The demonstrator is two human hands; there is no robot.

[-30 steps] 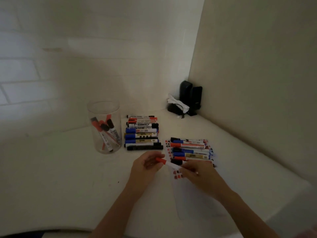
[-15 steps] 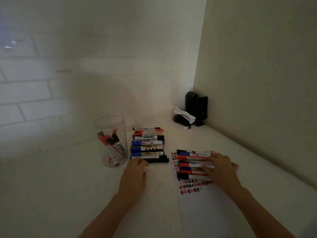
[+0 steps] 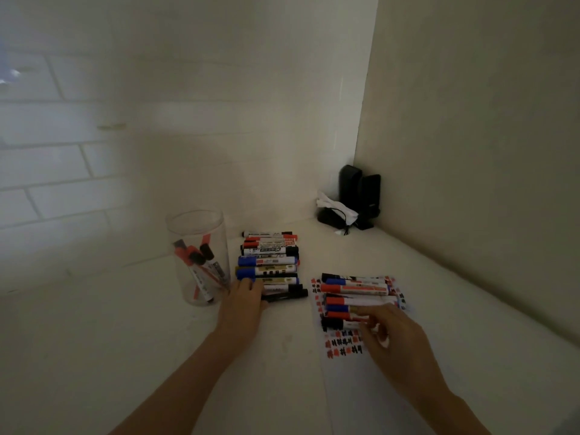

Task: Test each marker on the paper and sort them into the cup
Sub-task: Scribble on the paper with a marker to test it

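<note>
The red marker both hands held a second ago is gone from them, apparently laid with the row on the paper (image 3: pixel 361 387), so one test looks finished. Now the left hand (image 3: pixel 243 304) reaches flat to the near end of the left pile (image 3: pixel 270 265), beside the cup (image 3: pixel 199 255) (a few markers inside). The right hand (image 3: pixel 387 329) curls loosely over the paper's row (image 3: pixel 354 296); whether it grips one, I cannot tell.

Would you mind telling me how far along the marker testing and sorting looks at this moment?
Done: a few markers stand in the clear plastic cup, and red, black and blue test scribbles mark the white paper sheet. In hand: the left hand touches the stack of markers beside the cup; the right hand rests on the row of markers lying on the paper. Left: both groups remain outside the cup.
</note>
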